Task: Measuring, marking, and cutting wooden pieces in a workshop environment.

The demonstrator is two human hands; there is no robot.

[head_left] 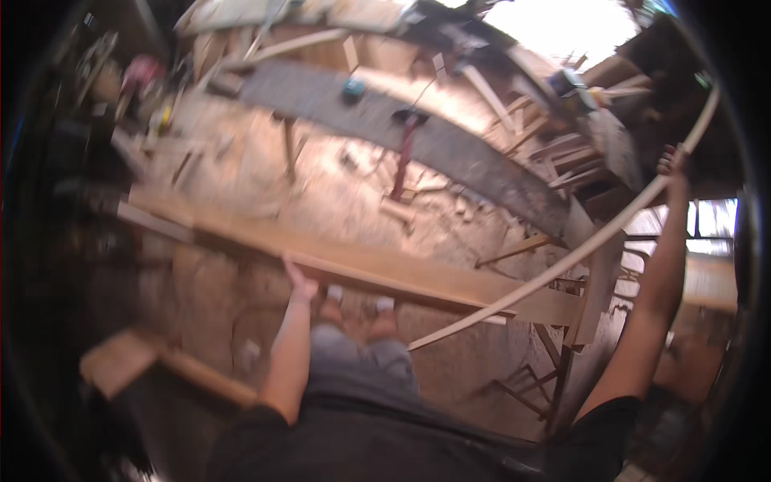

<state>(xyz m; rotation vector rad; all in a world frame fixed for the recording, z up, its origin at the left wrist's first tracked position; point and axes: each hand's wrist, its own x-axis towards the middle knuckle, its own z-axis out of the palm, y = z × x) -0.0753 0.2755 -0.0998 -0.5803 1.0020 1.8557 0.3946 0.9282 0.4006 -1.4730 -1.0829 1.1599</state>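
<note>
The left hand (299, 281) rests on the near edge of a long wooden plank (361, 265) that runs across the view at about knee height, its grip closed over that edge, apparently to steady the board. The right hand (673, 163) is raised high and out to the side, its grip wrapped around a thin, pale wooden strip (562, 269). The strip runs down from that hand, crosses over the plank's right end and ends near the person's feet; holding it at the top seems to keep the slender length from sagging or swinging. Beyond the plank stands a long dark table (450, 149) carrying a small teal object (353, 88), with a red clamp-like tool (404, 161) hanging at its front. The floor (337, 185) is dusty earth strewn with offcuts and wood scraps. More timber is stacked at the far right, and bright daylight comes in at the top.
</note>
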